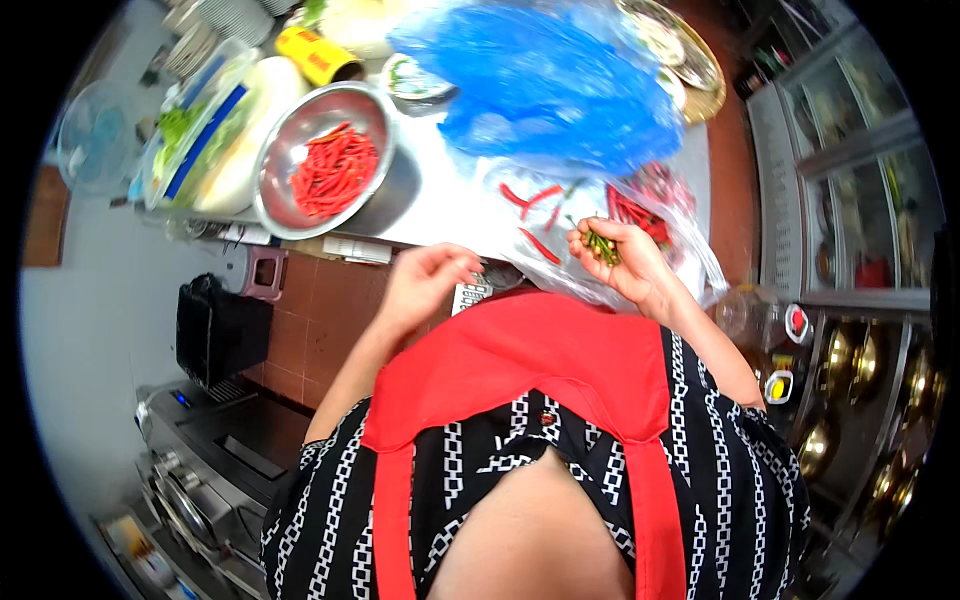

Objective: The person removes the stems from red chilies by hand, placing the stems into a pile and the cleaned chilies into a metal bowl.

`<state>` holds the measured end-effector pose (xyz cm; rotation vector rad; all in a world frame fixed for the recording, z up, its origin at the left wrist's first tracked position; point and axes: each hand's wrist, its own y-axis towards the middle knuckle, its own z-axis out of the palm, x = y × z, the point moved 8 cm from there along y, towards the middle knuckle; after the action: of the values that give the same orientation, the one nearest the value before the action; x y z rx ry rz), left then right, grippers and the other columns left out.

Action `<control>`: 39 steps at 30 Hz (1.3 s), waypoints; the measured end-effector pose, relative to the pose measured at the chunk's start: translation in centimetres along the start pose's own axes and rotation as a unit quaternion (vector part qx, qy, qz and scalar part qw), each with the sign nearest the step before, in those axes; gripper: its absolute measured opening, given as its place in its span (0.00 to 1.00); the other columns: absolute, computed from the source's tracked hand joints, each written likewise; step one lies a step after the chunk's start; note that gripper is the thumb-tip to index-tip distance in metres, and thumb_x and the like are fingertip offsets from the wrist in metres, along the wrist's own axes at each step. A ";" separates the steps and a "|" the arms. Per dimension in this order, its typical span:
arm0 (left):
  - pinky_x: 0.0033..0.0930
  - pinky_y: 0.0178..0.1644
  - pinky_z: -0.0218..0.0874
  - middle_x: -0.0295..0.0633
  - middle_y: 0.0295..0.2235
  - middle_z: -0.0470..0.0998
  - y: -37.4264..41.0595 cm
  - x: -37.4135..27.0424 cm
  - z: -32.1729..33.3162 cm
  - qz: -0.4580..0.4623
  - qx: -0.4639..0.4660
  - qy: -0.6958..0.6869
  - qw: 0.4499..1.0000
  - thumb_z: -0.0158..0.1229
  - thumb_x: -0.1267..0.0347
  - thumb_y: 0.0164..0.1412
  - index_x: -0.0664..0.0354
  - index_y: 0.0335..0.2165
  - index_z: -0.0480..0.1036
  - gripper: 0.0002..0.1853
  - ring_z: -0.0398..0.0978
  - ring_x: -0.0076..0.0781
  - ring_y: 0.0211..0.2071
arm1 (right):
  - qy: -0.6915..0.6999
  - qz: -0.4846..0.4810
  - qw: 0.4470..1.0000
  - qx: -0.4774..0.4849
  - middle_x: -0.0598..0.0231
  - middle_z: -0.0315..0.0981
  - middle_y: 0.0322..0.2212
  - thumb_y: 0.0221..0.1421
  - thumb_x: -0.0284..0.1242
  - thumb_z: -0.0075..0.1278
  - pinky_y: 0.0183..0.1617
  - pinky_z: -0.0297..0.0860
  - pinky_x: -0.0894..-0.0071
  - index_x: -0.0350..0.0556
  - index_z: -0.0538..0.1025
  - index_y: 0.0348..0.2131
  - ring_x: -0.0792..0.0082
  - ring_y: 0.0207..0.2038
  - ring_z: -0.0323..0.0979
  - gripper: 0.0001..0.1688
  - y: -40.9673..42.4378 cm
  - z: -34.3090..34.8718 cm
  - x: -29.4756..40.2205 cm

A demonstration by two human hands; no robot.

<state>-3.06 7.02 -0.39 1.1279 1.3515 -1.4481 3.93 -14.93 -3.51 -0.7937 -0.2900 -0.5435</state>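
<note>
My right hand (pixel 630 259) is curled around a small bunch of green chilli stems (pixel 601 247), above a clear plastic bag (pixel 551 277). Several loose red chillies (pixel 540 246) lie on the spread plastic beside it. More red chillies (pixel 637 214) are heaped behind this hand, partly covered by clear plastic. My left hand (pixel 431 281) hovers off the table's front edge with bent fingers and nothing visible in it. Left of centre, a stainless steel bowl (pixel 271 169) holds a pile of red chillies (pixel 334 172), which look stemless.
A large blue plastic bag (pixel 555 90) covers the table's back. Left of the bowl are a zip bag of leafy greens (pixel 176 150) and a yellow can (pixel 315 56). A woven tray (pixel 709 105) sits back right. A glass-fronted cabinet (pixel 840 165) stands at right.
</note>
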 end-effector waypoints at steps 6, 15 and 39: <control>0.23 0.35 0.62 0.39 0.28 0.74 -3.1 1.8 -4.0 -0.019 -0.065 -0.076 0.995 0.49 0.72 0.56 0.67 0.33 0.70 0.08 0.70 0.21 0.27 | -0.109 -0.017 0.993 0.031 0.63 0.66 0.25 0.55 0.25 0.40 0.30 0.69 0.83 0.38 0.67 0.36 0.74 0.29 0.69 0.09 4.7 10.6 1.7; 0.19 0.32 0.62 0.39 0.28 0.74 -8.9 4.0 -10.2 -0.083 -0.181 -0.177 0.964 0.49 0.72 0.57 0.66 0.33 0.70 0.08 0.69 0.20 0.25 | -0.118 0.013 0.956 0.270 0.74 0.56 0.19 0.56 0.26 0.37 0.13 0.46 0.90 0.42 0.64 0.33 0.87 0.15 0.50 0.06 8.9 27.9 -0.6; 0.21 0.31 0.62 0.36 0.24 0.73 -15.7 9.8 -12.9 -0.209 -0.257 -0.261 0.907 0.48 0.65 0.59 0.66 0.28 0.70 0.13 0.69 0.20 0.25 | -0.144 0.169 0.940 0.257 0.67 0.69 0.28 0.56 0.29 0.39 0.33 0.68 0.76 0.45 0.68 0.36 0.74 0.33 0.70 0.09 12.4 24.3 -11.6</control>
<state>-19.76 21.00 -6.19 0.0895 1.4947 -1.4173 0.16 14.22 0.31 -0.3949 -0.5289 -0.0120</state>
